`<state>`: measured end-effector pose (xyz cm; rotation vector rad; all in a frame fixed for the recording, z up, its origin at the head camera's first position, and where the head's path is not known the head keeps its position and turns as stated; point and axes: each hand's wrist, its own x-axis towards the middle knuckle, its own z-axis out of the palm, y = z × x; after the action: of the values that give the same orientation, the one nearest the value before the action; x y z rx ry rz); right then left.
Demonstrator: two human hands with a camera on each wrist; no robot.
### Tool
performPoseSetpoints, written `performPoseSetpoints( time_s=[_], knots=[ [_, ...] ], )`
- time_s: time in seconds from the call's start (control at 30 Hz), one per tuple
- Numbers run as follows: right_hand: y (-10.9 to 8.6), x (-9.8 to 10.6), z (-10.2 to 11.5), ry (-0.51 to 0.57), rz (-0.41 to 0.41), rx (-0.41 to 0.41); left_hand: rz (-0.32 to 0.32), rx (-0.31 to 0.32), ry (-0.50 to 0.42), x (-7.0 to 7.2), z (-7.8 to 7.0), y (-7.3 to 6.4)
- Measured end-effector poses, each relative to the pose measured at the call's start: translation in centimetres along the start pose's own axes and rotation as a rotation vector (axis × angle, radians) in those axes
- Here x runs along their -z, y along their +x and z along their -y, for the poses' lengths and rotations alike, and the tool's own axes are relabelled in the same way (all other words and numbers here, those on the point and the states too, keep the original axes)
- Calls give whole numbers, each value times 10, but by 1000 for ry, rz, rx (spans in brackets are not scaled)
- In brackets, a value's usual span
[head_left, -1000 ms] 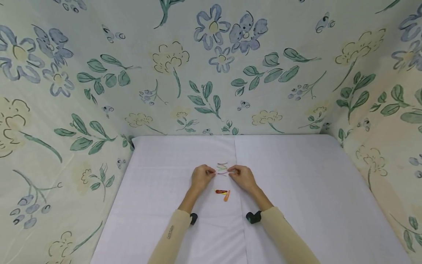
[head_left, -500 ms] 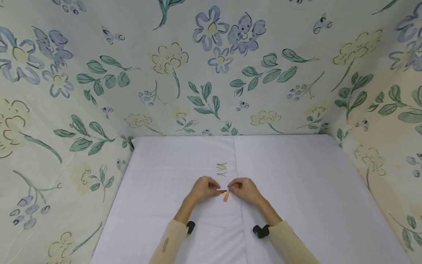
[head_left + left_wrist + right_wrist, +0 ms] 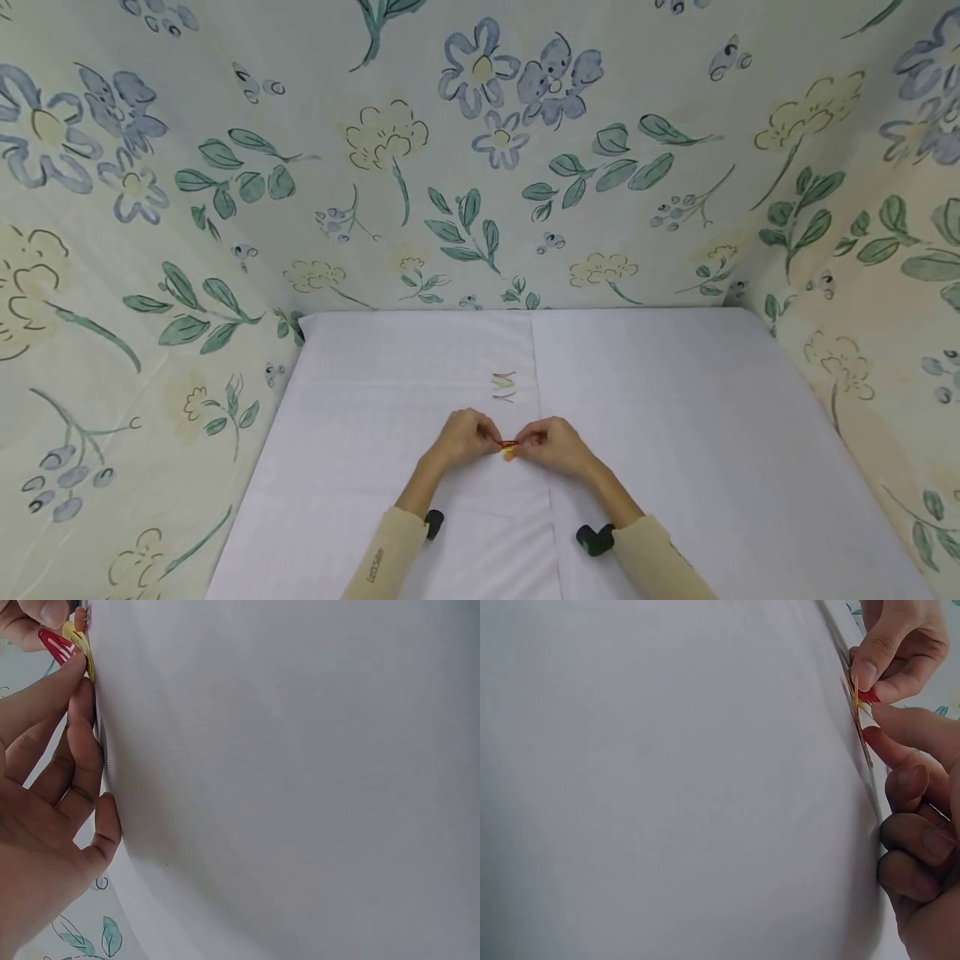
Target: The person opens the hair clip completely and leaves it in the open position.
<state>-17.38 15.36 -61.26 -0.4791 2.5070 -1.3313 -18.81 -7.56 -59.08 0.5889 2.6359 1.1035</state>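
Observation:
A red snap hair clip (image 3: 58, 645) with slots cut in it is held up between my two hands. My left hand (image 3: 465, 437) pinches one end between thumb and finger. At the other end, thumb and fingertip of my right hand (image 3: 557, 446) pinch the clip. Close below lie a yellow hair clip (image 3: 80, 637) and an orange one (image 3: 509, 456), partly covered by the hands in the head view. Beyond the hands, several thin curved strips (image 3: 503, 385) in brown, green and pinkish tones form a short column on the white cloth.
White cloth (image 3: 660, 400) covers the table, with a crease running front to back just right of the clips. Floral fabric (image 3: 480, 208) hangs behind and at both sides. Dark wrist cameras (image 3: 596, 540) sit at the beige sleeves.
Both hands have come back towards the body from the column of strips to the loose clips. They have lifted the red clip between them.

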Motion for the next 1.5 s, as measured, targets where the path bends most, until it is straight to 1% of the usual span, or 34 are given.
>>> performPoseSetpoints(
  time_s=[0.1, 0.2, 0.3, 0.4, 0.47, 0.63, 0.8, 0.93, 1.03, 1.13, 1.23, 1.27, 1.37, 1.5],
  knots=[
    [-4, -1, 3, 33, 60, 12, 43, -12, -7, -1, 0, -2],
    [-6, -1, 5, 62, 108, 32, 101, -21, -21, 0, 0, -3],
    [-8, -2, 6, 83, 114, 62, 144, -26, -50, 0, 0, -4],
    [-8, -3, 3, 117, 72, 83, 152, -17, -100, 2, 1, -3],
    [-8, -4, 1, 145, 27, 97, 137, -18, -127, 3, 2, -3],
    [-8, -9, -3, 222, -80, 129, 68, -22, -153, 3, 6, -3],
    [-5, -11, -3, 285, -146, 157, 0, -27, -199, 2, 5, -1],
    [-2, -10, -1, 280, -179, 188, -62, -34, -236, 4, 3, 0],
    [1, -10, 0, 255, -212, 199, -78, -40, -262, 5, 2, 0],
    [3, -11, 3, 241, -259, 210, -105, -66, -268, 2, 2, 1],
    [5, -11, 6, 235, -300, 207, -157, -100, -252, 0, 3, 3],
    [5, -10, 7, 236, -308, 209, -177, -115, -244, 0, 2, 3],
    [6, -8, 8, 229, -311, 192, -214, -129, -233, 0, 2, 4],
    [7, -5, 10, 225, -269, 171, -223, -129, -231, 2, 3, 4]
  ],
)
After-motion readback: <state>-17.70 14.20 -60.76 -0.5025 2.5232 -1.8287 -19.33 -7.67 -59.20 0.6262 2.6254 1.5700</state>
